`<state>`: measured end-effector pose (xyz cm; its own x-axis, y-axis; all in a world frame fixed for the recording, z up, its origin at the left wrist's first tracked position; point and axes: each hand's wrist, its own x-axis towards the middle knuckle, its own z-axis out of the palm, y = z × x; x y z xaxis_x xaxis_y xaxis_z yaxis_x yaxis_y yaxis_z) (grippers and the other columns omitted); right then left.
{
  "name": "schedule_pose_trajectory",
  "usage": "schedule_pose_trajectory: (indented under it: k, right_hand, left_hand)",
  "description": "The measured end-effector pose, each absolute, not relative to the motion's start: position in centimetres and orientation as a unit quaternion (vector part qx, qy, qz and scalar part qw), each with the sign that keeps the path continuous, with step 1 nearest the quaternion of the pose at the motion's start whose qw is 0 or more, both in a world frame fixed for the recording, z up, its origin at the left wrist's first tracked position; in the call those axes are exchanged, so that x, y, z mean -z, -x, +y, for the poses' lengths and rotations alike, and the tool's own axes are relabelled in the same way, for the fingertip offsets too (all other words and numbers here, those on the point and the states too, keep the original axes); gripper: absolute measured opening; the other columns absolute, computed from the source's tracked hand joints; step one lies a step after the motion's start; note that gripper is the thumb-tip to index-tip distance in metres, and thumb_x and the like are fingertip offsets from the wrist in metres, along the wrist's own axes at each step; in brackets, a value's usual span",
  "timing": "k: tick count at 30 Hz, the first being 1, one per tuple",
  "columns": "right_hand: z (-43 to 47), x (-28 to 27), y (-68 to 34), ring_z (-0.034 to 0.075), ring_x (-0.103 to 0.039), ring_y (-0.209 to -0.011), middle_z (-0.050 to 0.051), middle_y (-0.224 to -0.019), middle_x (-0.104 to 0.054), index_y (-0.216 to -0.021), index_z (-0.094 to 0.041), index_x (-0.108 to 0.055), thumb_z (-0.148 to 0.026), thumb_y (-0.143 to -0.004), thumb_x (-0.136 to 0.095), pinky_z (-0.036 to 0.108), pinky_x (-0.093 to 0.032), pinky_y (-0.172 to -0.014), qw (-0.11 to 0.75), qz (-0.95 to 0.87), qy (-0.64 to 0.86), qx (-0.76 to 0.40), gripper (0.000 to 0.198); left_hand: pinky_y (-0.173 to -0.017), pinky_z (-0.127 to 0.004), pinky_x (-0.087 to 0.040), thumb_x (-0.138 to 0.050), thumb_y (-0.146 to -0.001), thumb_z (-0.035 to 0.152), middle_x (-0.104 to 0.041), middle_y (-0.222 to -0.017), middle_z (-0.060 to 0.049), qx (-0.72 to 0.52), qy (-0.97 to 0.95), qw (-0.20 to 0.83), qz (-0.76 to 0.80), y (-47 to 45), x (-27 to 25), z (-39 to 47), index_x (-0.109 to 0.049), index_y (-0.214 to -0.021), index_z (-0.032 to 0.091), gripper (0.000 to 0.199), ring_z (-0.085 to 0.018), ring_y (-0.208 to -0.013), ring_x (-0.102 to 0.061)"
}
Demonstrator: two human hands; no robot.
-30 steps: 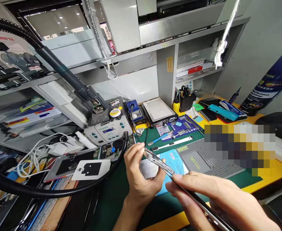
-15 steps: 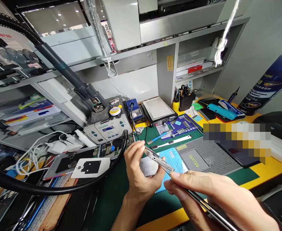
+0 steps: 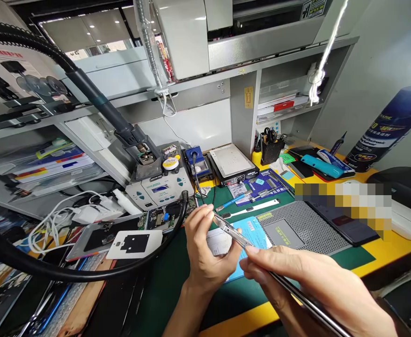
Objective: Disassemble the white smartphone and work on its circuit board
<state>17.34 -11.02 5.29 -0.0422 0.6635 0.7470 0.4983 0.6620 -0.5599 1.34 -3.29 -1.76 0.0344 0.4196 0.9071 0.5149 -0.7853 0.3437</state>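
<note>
Clock read about the held phone (image 3: 231, 232); phone slim, silver-edged, tilted, raised above the green mat (image 3: 170, 290) on the yellow bench (image 3: 384, 255).

Left hand (image 3: 207, 257) at 8 o'clock, clasping the phone's far end; fingers at the upper corner, thumb against the lower side; right hand (image 3: 307, 281) at 4 o'clock, thumb and fingers pinched on a long dark strip (image 3: 297, 291) with shiny edges; one fingertip up against the phone's near corner; whether strip and phone are one piece, cannot tell.

Beneath and just beyond the phone, a blue booklet (image 3: 253, 230) on the mat; 3 o'clock, a grey perforated pad (image 3: 319, 229), a dark slab (image 3: 339, 227) along its far end; 1 to 2 o'clock, a white-handled brush (image 3: 258, 207); 12 o'clock, a blue pen-like tool (image 3: 231, 202), farther out a flat pale-topped box (image 3: 231, 161).

1 o'clock, a black pen cup (image 3: 273, 152); 2 o'clock, well apart, a dark blue spray can (image 3: 381, 133); 9 o'clock, a white card (image 3: 151, 241) bearing a black patch; 10 o'clock, a grey control box (image 3: 159, 189).
</note>
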Motion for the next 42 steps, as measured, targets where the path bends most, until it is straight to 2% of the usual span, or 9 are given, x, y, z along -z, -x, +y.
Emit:
schedule_pose_trajectory:
  k: [7, 13, 20, 26, 33, 42]
  right_hand:
    - [-11.1, -6.1, -17.6, 0.016, -0.077, -0.071, 0.001, -0.09, -0.079, -0.111, -0.024, -0.069, -0.011, -0.085, -0.069, 0.017, -0.062, -0.064, 0.544, -0.728, 0.412, -0.064, 0.029]
    - [-10.4, -6.6, -18.3, 0.013, -0.075, -0.07, 0.002, -0.087, -0.078, -0.116, -0.023, -0.068, -0.009, -0.089, -0.063, 0.016, -0.061, -0.068, 0.494, -0.778, 0.365, -0.135, 0.031]
    - [-10.1, -5.6, -18.6, 0.016, -0.073, -0.094, 0.005, -0.109, -0.071, -0.118, -0.029, -0.065, -0.01, -0.09, -0.062, 0.021, -0.061, -0.08, 0.492, -0.76, 0.403, -0.136, 0.035]
    - [-9.6, -6.8, -18.8, 0.013, -0.073, -0.083, 0.004, -0.096, -0.073, -0.11, -0.024, -0.069, -0.007, -0.089, -0.061, 0.017, -0.06, -0.074, 0.523, -0.757, 0.371, -0.128, 0.029]
    - [-9.9, -7.7, -18.9, 0.013, -0.073, -0.079, 0.005, -0.093, -0.073, -0.103, -0.021, -0.073, -0.009, -0.089, -0.063, 0.017, -0.06, -0.074, 0.531, -0.752, 0.371, -0.123, 0.021]
    - [-9.8, -8.1, -19.0, 0.019, -0.072, -0.085, 0.007, -0.095, -0.074, -0.1, -0.021, -0.075, -0.017, -0.092, -0.064, 0.027, -0.061, -0.073, 0.543, -0.723, 0.383, -0.19, 0.014]
  left_hand:
    - [-0.099, -0.06, -0.049, -0.081, -0.067, 0.005, -0.054, -0.13, -0.017, 0.616, 0.717, 0.033, -0.325, -1.2, 1.7, -3.4, -0.042, -0.141, 0.018, 0.085, -0.034, -0.12, -0.056]
    - [-0.099, -0.059, -0.05, -0.077, -0.068, 0.004, -0.054, -0.131, -0.018, 0.61, 0.721, 0.023, -0.329, -1.2, 1.7, -3.5, -0.041, -0.141, 0.016, 0.082, -0.034, -0.121, -0.056]
    - [-0.104, -0.058, -0.047, -0.07, -0.077, 0.014, -0.052, -0.134, -0.02, 0.579, 0.753, 0.01, -0.312, -1.1, 1.3, -3.5, -0.039, -0.144, 0.015, 0.074, -0.033, -0.126, -0.053]
    - [-0.108, -0.056, -0.045, -0.071, -0.076, 0.013, -0.052, -0.138, -0.019, 0.536, 0.78, -0.018, -0.323, -0.6, 1.4, -3.8, -0.038, -0.146, 0.016, 0.077, -0.034, -0.132, -0.05]
    - [-0.111, -0.053, -0.044, -0.065, -0.074, 0.011, -0.052, -0.139, -0.018, 0.515, 0.791, -0.074, -0.322, -0.4, 1.3, -4.2, -0.039, -0.146, 0.017, 0.076, -0.032, -0.133, -0.049]
    - [-0.107, -0.052, -0.048, -0.057, -0.065, 0.004, -0.057, -0.133, -0.015, 0.511, 0.79, -0.118, -0.316, -0.6, 1.2, -4.5, -0.044, -0.144, 0.017, 0.081, -0.03, -0.126, -0.055]
